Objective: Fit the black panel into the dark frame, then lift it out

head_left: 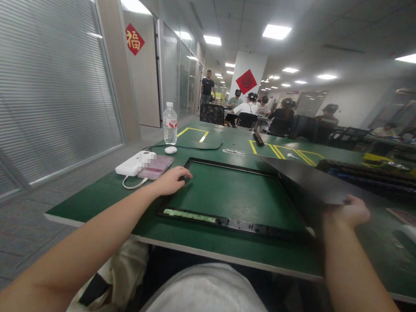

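Note:
A black rectangular frame, like a screen bezel, lies flat on the green table, with a pale green strip along its near bar. My left hand rests over the frame's left bar, fingers bent round it and tips on the inner side. At the right, my right hand grips the edge of a thin dark flat panel. The panel is tilted, raised above the frame's right side and blurred by motion. It covers part of the frame's right bar, and the fingers under it are hidden.
Left of the frame lie a white power bank with a cable, a phone and a white oval object. Behind stands a water bottle. Dark long parts lie at the far right. Several people sit farther back.

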Motion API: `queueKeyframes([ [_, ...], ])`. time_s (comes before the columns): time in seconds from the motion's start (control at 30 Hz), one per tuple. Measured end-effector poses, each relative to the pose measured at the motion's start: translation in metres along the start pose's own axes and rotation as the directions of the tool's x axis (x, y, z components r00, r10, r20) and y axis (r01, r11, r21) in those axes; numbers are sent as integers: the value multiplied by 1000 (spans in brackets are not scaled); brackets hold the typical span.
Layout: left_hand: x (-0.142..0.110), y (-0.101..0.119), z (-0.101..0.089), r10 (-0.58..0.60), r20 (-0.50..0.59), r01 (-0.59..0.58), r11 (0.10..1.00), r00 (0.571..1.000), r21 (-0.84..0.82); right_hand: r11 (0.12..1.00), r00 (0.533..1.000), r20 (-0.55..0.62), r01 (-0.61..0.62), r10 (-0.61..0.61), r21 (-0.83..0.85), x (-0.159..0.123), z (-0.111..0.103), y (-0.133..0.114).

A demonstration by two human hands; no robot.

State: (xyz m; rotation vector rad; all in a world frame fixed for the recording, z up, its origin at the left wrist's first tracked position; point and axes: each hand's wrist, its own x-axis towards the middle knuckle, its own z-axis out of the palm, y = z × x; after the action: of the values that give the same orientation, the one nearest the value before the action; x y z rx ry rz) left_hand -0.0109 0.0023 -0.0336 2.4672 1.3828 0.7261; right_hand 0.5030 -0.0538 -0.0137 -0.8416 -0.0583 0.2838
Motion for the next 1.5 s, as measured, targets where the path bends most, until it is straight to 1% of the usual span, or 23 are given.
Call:
queueKeyframes([
  [0.03, 0, 1, 0, 1, 1, -1, 1000, 1000, 1, 999, 999, -21, 42, -41, 29, -4, 1, 0],
  [0.07, 0, 1, -1, 3, 3, -3, 1000, 1000, 2, 999, 999, -28, 46, -45, 29, -8, 1, -1],
  [0.2, -1, 3, -2, 11, 9, -11, 1000, 1000, -4, 999, 997, -74, -16, 13, -42, -19, 4, -5],
  [0.3, -1, 3, -2, 13, 6, -13, 1000, 1000, -19, 994, 995, -91, -51, 43, -93, -19, 3, -6],
  [0.4, -1, 2, -2, 15, 5, -15, 999, 1000, -30, 992, 994, -64, -89, 83, -92, -13, 0, 0],
  [0.5, -1, 1, -1, 13, 6, -13, 999, 1000, -37, 992, 995, -27, -98, 97, -77, -4, -2, 9],
  [0.63, -1, 2, -2, 17, 5, -17, 999, 1000, -41, 984, 993, -21, -122, 120, -133, 9, -3, 21],
  [0.8, -2, 2, -2, 33, 22, -32, 999, 999, -26, 949, 968, -7, -246, 250, -196, 18, -9, 29],
  [0.93, -2, 2, -1, 36, 21, -36, 999, 999, -22, 923, 945, 18, -314, 326, -222, 22, -12, 32],
  [1.1, -1, 2, -1, 39, 23, -38, 999, 999, -18, 920, 939, 45, -324, 342, -222, 23, -11, 34],
  [1.23, -1, 1, -1, 49, 31, -48, 999, 998, -16, 905, 922, 92, -344, 376, -249, 23, -11, 35],
  [1.5, -1, 0, -1, 47, 31, -46, 998, 998, -35, 893, 899, 141, -372, 415, -255, 33, -14, 40],
])
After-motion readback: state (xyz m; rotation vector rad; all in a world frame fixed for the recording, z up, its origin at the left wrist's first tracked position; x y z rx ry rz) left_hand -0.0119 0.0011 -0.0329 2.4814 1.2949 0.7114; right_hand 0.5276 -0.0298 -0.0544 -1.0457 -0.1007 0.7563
